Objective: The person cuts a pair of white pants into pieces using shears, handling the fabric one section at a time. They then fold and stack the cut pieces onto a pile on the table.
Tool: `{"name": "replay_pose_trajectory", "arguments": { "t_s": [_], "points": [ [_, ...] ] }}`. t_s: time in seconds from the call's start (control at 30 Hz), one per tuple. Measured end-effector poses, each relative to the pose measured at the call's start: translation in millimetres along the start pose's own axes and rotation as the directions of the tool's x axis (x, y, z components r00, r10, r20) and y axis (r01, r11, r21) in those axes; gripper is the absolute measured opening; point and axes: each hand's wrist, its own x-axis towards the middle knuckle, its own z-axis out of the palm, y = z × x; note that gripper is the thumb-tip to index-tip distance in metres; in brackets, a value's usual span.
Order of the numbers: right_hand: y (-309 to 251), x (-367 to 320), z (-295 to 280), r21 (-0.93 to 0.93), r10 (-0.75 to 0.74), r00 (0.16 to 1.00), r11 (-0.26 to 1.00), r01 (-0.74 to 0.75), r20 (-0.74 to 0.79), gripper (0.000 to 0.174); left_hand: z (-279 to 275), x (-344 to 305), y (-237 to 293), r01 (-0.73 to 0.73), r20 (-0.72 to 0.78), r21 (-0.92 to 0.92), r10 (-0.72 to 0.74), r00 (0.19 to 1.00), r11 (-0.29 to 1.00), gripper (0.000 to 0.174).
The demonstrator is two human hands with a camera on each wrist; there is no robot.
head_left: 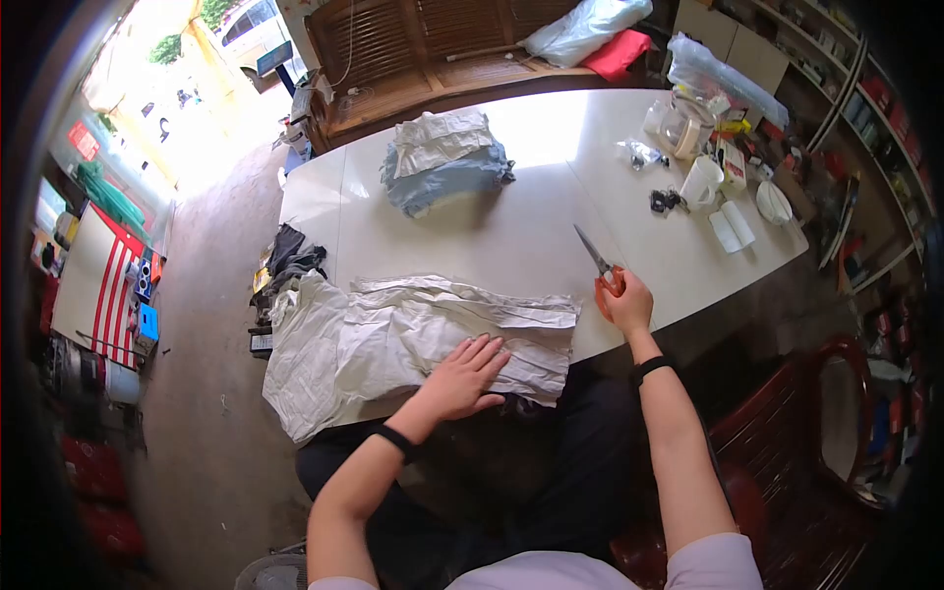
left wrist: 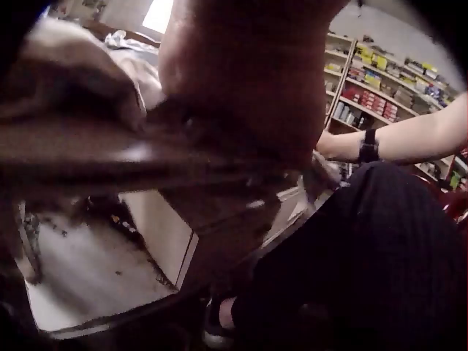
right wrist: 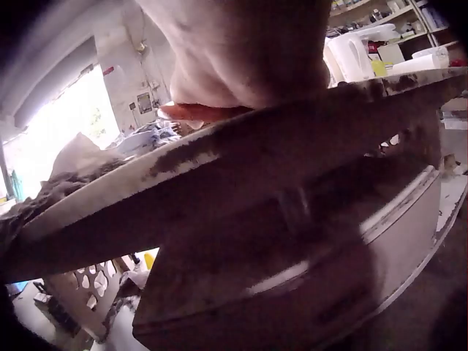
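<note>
A cream-white cloth garment (head_left: 393, 344) lies wrinkled along the near left part of the table, its right end hanging near the table edge. The left hand (head_left: 464, 382) rests flat on its lower right part, fingers spread. To the right of the garment, the right hand (head_left: 629, 303) grips orange-handled scissors (head_left: 609, 278), blades pointing up and left over the table. In the right wrist view an orange handle (right wrist: 208, 112) shows beneath the right hand (right wrist: 241, 58).
Blue-grey and white folded cloths (head_left: 447, 162) are stacked at the table's far side. Dark cloth (head_left: 293, 258) lies at the left edge. A white jug (head_left: 701, 183), a paper roll (head_left: 732, 228) and several small items stand at the right. A wooden bench (head_left: 423, 59) is behind.
</note>
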Motion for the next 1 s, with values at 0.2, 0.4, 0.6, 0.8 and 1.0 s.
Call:
{"name": "replay_pose_trajectory", "arguments": {
  "t_s": [0.2,0.4,0.6,0.8,1.0],
  "points": [
    [38,9,21,0.237,0.113,0.983,0.969,-0.076,-0.147,0.028,54,65,13,0.197,-0.126,0.039,-0.191,0.973,0.98,0.073],
    [45,15,3,0.689,0.404,0.913,0.645,-0.33,0.058,0.031,74,125,24,0.342,-0.221,-0.054,-0.345,0.912,0.938,0.074],
    [15,7,-58,0.727,0.522,0.817,0.458,-0.511,0.246,0.032,61,96,22,0.192,-0.357,-0.209,-0.258,0.898,0.959,0.066],
    [-50,-60,-138,0.658,0.312,0.704,0.255,-0.709,0.637,0.033,51,22,20,0.201,-0.476,-0.211,-0.28,0.833,0.957,0.042],
    [-73,-142,-129,0.318,0.009,0.328,0.212,-0.924,0.945,0.048,54,38,8,0.26,-0.434,0.031,-0.221,0.873,0.965,0.033]
  ]
}}
